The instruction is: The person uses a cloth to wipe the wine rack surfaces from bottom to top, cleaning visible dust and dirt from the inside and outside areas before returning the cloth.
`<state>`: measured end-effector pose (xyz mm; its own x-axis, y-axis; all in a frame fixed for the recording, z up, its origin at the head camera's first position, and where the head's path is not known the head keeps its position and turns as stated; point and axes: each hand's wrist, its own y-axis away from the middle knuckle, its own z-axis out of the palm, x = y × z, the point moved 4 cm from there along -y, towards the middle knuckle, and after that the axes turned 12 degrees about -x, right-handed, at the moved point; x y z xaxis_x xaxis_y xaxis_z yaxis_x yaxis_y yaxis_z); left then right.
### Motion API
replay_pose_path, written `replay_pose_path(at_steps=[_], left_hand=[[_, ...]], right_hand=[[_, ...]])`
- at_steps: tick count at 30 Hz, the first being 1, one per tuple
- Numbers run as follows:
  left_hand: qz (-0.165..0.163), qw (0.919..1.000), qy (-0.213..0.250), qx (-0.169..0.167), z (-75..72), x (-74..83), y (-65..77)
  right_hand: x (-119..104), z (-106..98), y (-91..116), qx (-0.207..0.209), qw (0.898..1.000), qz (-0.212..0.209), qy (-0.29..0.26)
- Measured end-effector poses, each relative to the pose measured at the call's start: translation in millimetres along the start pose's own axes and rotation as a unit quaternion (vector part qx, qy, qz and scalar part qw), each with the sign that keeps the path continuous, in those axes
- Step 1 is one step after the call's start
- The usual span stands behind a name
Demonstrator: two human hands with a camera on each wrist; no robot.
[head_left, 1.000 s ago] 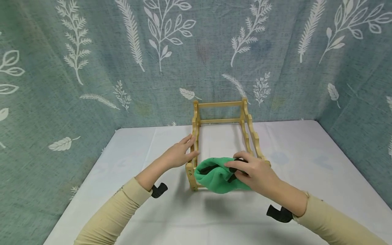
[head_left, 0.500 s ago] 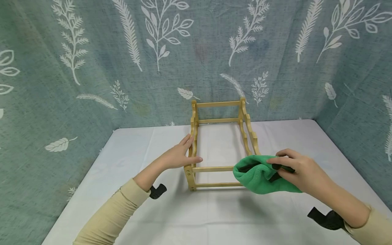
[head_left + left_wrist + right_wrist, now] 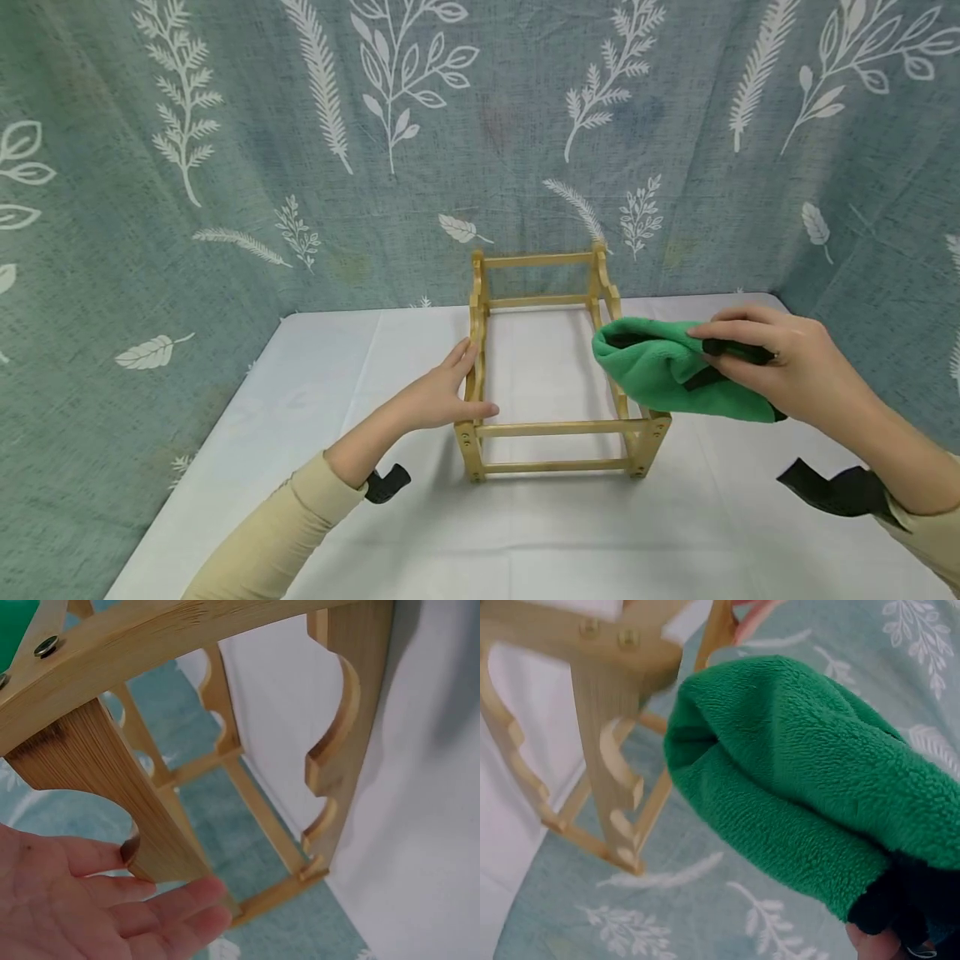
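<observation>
A wooden rack with notched, wavy side pieces and two front rails (image 3: 555,428) stands on the white-covered table. My left hand (image 3: 438,400) rests at its left side, fingers extended along the side piece and thumb pointing inward over the frame. In the left wrist view, those fingertips (image 3: 202,892) touch the notched wood (image 3: 142,787). Raised above the rack's right side, a folded green terry cloth with black trim (image 3: 660,371) is pinched at its black part by my right hand (image 3: 787,354). Up close in the right wrist view, the cloth (image 3: 795,765) hides most of that hand.
A blue-green curtain (image 3: 510,125) with white leaf prints hangs behind the table and along both sides. White cloth (image 3: 360,533) covers the tabletop, whose back edge meets the curtain. Each wrist wears a black strap (image 3: 832,490).
My right hand has carried the green cloth right along the front of the rack, then up and farther back, uncovering the front rails. My left hand stays at the left side, shifted slightly nearer.
</observation>
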<state>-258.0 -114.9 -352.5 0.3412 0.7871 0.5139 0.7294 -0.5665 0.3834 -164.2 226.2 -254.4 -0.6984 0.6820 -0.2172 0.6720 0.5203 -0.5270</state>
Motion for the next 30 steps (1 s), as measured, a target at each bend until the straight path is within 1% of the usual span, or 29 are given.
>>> replay_pose_path(at_steps=[2, 6, 13, 18, 21, 24, 26, 28, 30], left_hand=[[-0.001, 1.0000, -0.005, 0.004, 3.5, 3.2, 5.0], [-0.001, 0.9999, -0.011, 0.011, 10.6, 10.2, 15.3], [-0.003, 0.9997, -0.020, 0.017, 22.2, 15.7, 28.0], [-0.006, 0.9996, -0.020, 0.017, 24.0, 17.1, 31.3], [-0.011, 0.9994, -0.027, 0.020, 19.5, 16.9, 30.3], [-0.010, 0.9988, -0.032, 0.036, 6.7, 14.9, 21.7], [-0.013, 0.9979, -0.031, 0.055, -5.3, 11.5, 10.0], [-0.017, 0.9969, -0.029, 0.072, -16.1, 6.6, -5.6], [-0.026, 0.9960, -0.029, 0.080, -23.4, 1.5, -22.7]], right_hand=[[2.1, -3.9, -4.0, -0.001, 1.000, 0.020, 0.012], [8.2, -6.7, -11.1, -0.004, 0.999, 0.043, 0.012], [26.1, -0.4, -18.0, -0.017, 0.997, 0.078, 0.005], [36.9, 7.2, -22.3, -0.020, 0.995, 0.093, -0.012], [40.8, 12.1, -28.9, -0.020, 0.995, 0.097, -0.012], [43.3, 18.6, -43.3, -0.023, 0.995, 0.099, -0.018], [44.3, 26.1, -57.7, -0.035, 0.993, 0.106, -0.026], [45.1, 36.8, -75.6, -0.061, 0.990, 0.118, -0.041], [45.1, 51.1, -95.1, -0.099, 0.986, 0.128, -0.047]])
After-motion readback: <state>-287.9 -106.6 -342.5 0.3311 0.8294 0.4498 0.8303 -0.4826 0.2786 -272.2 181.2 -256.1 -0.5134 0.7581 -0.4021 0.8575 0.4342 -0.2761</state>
